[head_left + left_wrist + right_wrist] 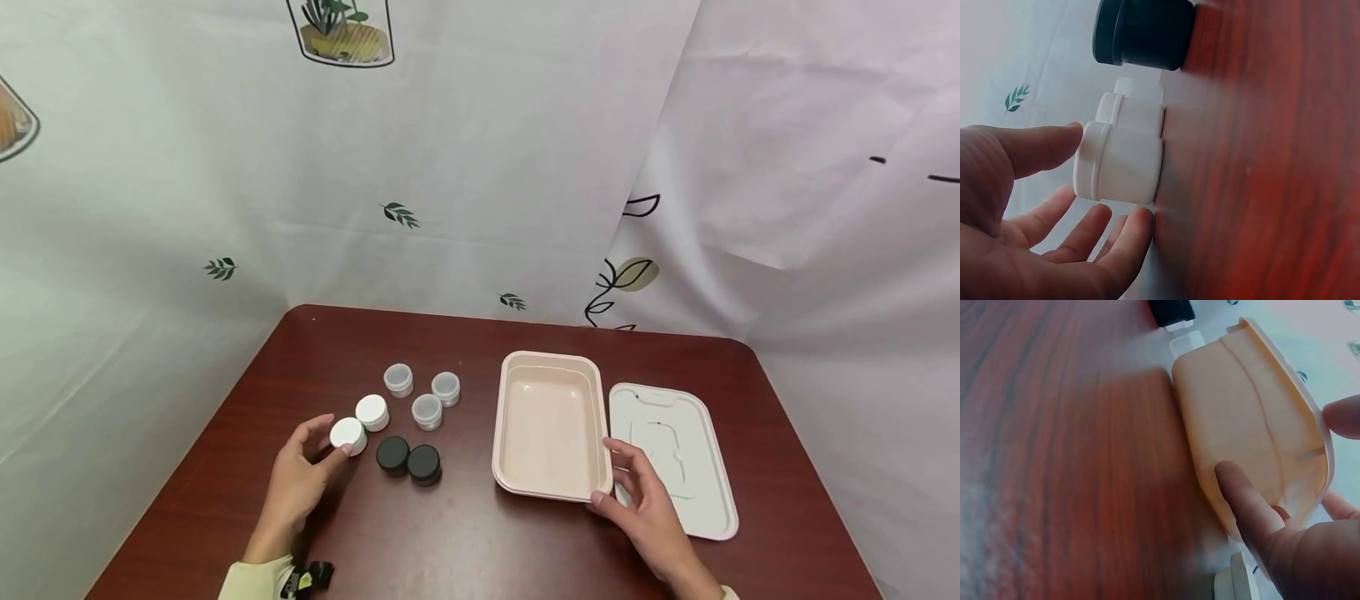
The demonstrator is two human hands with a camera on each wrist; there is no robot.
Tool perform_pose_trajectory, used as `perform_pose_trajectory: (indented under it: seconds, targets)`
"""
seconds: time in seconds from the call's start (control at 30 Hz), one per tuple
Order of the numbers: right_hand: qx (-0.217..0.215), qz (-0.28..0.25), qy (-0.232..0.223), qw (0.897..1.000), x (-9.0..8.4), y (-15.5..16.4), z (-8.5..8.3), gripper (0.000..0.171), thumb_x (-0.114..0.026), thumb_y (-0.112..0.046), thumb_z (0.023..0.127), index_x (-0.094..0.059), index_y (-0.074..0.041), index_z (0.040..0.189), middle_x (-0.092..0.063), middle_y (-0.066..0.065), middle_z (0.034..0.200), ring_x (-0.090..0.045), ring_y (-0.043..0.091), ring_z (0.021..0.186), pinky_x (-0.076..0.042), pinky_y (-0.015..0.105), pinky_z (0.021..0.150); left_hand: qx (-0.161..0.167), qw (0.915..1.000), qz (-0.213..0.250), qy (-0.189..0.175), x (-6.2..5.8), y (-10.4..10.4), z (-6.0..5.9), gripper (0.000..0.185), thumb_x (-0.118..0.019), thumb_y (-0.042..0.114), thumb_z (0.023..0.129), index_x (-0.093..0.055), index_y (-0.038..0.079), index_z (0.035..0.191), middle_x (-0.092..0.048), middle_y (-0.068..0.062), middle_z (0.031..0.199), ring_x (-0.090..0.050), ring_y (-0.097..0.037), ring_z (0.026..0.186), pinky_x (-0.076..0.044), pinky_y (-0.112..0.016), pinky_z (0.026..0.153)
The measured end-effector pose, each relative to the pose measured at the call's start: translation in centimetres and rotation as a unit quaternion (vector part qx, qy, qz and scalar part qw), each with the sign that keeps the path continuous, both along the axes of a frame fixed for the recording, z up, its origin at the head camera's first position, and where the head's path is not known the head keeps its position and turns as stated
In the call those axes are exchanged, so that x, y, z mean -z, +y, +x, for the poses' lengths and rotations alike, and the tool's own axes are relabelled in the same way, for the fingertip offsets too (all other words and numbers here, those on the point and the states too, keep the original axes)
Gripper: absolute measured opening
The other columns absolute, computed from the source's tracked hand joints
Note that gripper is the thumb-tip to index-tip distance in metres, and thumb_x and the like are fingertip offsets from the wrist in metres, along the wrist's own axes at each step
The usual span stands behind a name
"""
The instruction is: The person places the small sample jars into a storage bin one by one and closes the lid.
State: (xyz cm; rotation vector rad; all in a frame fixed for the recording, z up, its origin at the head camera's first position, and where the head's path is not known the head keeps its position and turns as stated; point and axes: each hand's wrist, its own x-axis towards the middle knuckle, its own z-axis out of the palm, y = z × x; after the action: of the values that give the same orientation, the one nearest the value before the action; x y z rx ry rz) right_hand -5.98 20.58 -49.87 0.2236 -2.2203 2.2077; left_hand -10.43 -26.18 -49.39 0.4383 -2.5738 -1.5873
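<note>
Two hands work here: the left hand (300, 479) has thumb and fingers spread loosely about the nearer white-lidded jar (348, 435), barely touching, not yet closed on it. The right hand (643, 500) steadies the empty pink tray (551, 367) at its five-o'clock corner, fingers relaxed; the white lid (701, 500) lies at the tray's three o'clock.

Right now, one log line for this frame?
left hand: touching white jar, not gripped | right hand: on pink tray corner | lid: beside tray
</note>
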Motion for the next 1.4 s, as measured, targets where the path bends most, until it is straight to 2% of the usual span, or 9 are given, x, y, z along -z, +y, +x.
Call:
perform_pose_trajectory:
  seconds: [0.2,0.53,0.67,0.8,0.9,1.03,1.27,1.33,1.4]
  targets:
    - [-0.003,-0.015,-0.029,0.999,-0.4,0.1,-0.1,0.070,-0.070,0.011,0.092,-0.039,0.001,0.153,-0.046,0.023,0.136,-0.066,0.009,0.116,-0.065,0.040,0.082,0.021,0.9995,-0.019,-0.017,0.1,-0.1,-0.4,0.060,-0.073,0.011,0.101,-0.048,0.009,0.155,-0.051,-0.022,0.158,-0.051,-0.041,0.145,-0.039,-0.003,0.082]
    - [-0.011,-0.029,-0.032,0.999,-0.3,0.3,-0.1,0.071,-0.070,0.011,0.092,-0.038,0.001,0.154,-0.048,0.018,0.136,-0.066,0.009,0.118,-0.065,0.038,0.084,0.032,0.9990,-0.011,-0.029,0.1,0.1,-0.4,0.055,-0.070,0.009,0.103,-0.050,0.010,0.155,-0.055,-0.023,0.154,-0.055,-0.038,0.139,-0.045,-0.009,0.081]
    - [-0.009,-0.028,-0.038,0.999,-0.4,0.3,0.0,0.072,-0.071,0.010,0.092,-0.038,0.000,0.155,-0.049,0.017,0.137,-0.066,0.009,0.118,-0.065,0.038,0.084,0.027,0.9992,-0.003,-0.029,0.0,0.1,-0.4,0.055,-0.070,0.010,0.103,-0.051,0.010,0.155,-0.058,-0.022,0.150,-0.059,-0.032,0.131,-0.049,-0.013,0.080]
    - [-0.006,-0.022,-0.053,0.998,-0.5,0.3,0.0,0.073,-0.072,0.009,0.091,-0.038,-0.001,0.155,-0.048,0.018,0.139,-0.066,0.009,0.119,-0.064,0.038,0.086,0.018,0.9994,0.010,-0.030,-0.2,0.1,-0.4,0.056,-0.071,0.010,0.102,-0.051,0.010,0.154,-0.061,-0.022,0.145,-0.063,-0.017,0.115,-0.052,-0.016,0.078]
    - [-0.005,-0.019,-0.056,0.998,-0.5,0.3,0.1,0.073,-0.072,0.009,0.091,-0.038,-0.001,0.155,-0.049,0.017,0.139,-0.066,0.008,0.119,-0.064,0.037,0.086,0.010,0.9985,0.046,-0.029,-0.6,0.1,-0.3,0.057,-0.071,0.007,0.101,-0.050,0.008,0.154,-0.061,-0.024,0.142,-0.063,-0.003,0.103,-0.055,-0.015,0.079]
    - [-0.003,-0.019,-0.050,0.999,-0.5,0.3,0.1,0.073,-0.072,0.009,0.091,-0.039,-0.001,0.155,-0.050,0.015,0.137,-0.066,0.007,0.118,-0.064,0.036,0.086,0.002,0.9938,0.109,-0.019,-1.1,0.0,-0.3,0.059,-0.070,0.002,0.101,-0.047,0.002,0.155,-0.060,-0.023,0.136,-0.064,0.006,0.098,-0.058,-0.016,0.084]
    - [0.003,-0.014,-0.062,0.998,-0.5,0.3,0.1,0.073,-0.073,0.009,0.090,-0.039,-0.002,0.155,-0.049,0.015,0.137,-0.066,0.007,0.117,-0.064,0.035,0.087,0.013,0.9761,0.215,0.025,-2.4,-0.1,-0.3,0.063,-0.073,-0.002,0.098,-0.043,-0.004,0.154,-0.065,0.005,0.116,-0.069,0.002,0.101,-0.062,-0.026,0.088]
    - [0.003,-0.010,-0.063,0.998,-0.5,0.3,0.1,0.074,-0.073,0.008,0.090,-0.039,-0.002,0.155,-0.049,0.015,0.137,-0.066,0.008,0.117,-0.064,0.035,0.087,0.021,0.9726,0.229,0.034,-2.8,0.0,-0.4,0.062,-0.071,-0.003,0.098,-0.044,-0.005,0.153,-0.066,0.009,0.113,-0.070,0.000,0.100,-0.062,-0.027,0.088]
    - [0.002,-0.009,-0.065,0.998,-0.5,0.3,0.1,0.074,-0.074,0.008,0.090,-0.039,-0.002,0.155,-0.050,0.014,0.137,-0.066,0.008,0.117,-0.064,0.034,0.087,0.034,0.9724,0.227,0.041,-3.2,0.2,-0.6,0.061,-0.072,-0.001,0.098,-0.045,-0.006,0.152,-0.067,0.009,0.113,-0.070,0.000,0.100,-0.062,-0.027,0.087]
